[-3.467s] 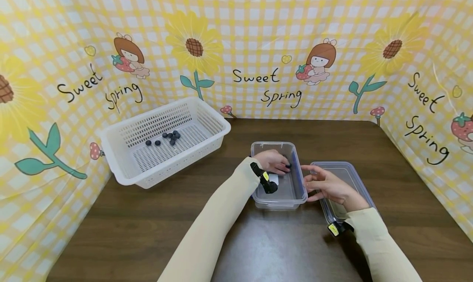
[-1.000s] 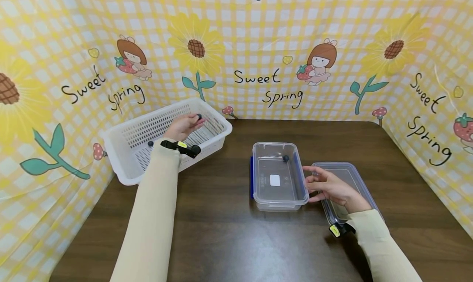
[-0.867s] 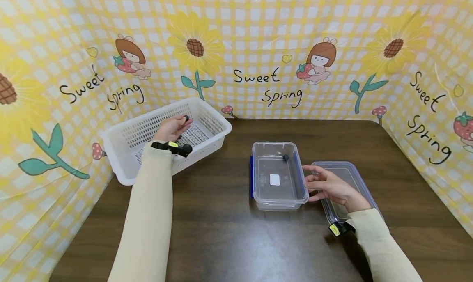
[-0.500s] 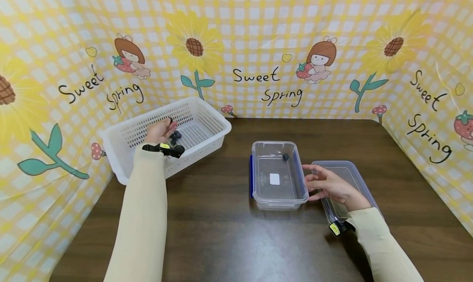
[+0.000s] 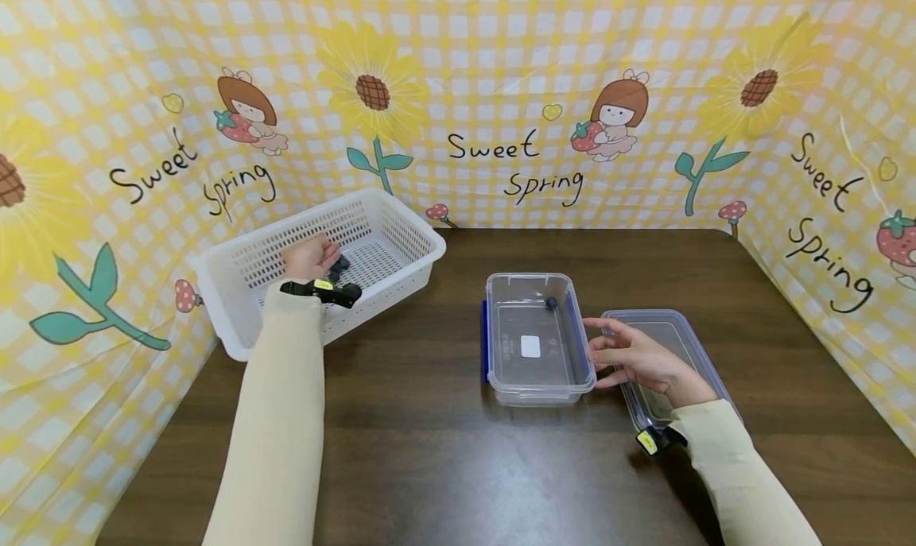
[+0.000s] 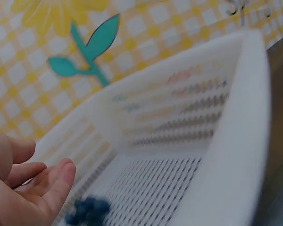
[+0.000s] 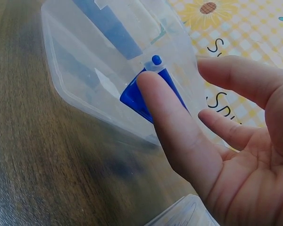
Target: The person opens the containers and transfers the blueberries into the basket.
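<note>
My left hand (image 5: 309,258) is inside the white perforated basket (image 5: 422,264), beside a small cluster of blueberries (image 5: 339,268). Its fingers are loosely bent, the thumb apart from them in the left wrist view; no berry shows there, and I cannot tell whether one is tucked in the palm. My right hand (image 5: 640,363) stands at the right side of a clear plastic container (image 5: 540,390), fingers extended against its wall. In the right wrist view a finger overlaps the blue latch (image 7: 134,98). One blueberry (image 5: 552,303) lies in the container's far right corner.
The clear lid (image 5: 673,331) lies flat right of the container, partly under my right hand. A brown wooden table (image 5: 429,451) carries everything. A yellow-checked cloth (image 5: 487,69) hangs behind and along both sides. A white label (image 5: 530,346) shows at the container's bottom.
My left hand moved from the container to the basket, picked up a blueberry and shifted left with it; that berry is now out of sight. My right hand has stayed at the container.
</note>
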Motion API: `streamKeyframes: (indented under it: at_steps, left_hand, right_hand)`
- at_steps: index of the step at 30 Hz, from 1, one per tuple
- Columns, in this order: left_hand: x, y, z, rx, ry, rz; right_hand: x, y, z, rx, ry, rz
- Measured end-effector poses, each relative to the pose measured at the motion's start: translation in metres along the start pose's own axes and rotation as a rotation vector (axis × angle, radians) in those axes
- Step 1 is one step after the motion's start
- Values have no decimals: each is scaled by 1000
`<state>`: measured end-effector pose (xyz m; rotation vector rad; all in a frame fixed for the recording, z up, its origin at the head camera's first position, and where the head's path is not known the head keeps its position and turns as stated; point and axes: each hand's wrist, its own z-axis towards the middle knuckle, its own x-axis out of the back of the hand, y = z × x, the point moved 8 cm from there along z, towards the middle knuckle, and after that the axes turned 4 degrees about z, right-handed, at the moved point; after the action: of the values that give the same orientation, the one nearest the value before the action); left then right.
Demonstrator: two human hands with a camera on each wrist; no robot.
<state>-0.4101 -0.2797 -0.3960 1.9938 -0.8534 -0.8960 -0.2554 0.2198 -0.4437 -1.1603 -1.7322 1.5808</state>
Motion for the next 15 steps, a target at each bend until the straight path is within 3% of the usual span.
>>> streamKeyframes:
  at_steps: [3, 9, 15]
  left_hand:
    - [-24, -1, -12, -17, -74, 26]
    - [-88, -3, -42, -61, -251, 102]
    - [-138, -26, -62, -34, -353, 177]
  right_hand:
    - [0, 0, 0, -5, 2, -1]
    - [0, 0, 0, 3, 2, -3]
    - [0, 0, 0, 0, 8, -5]
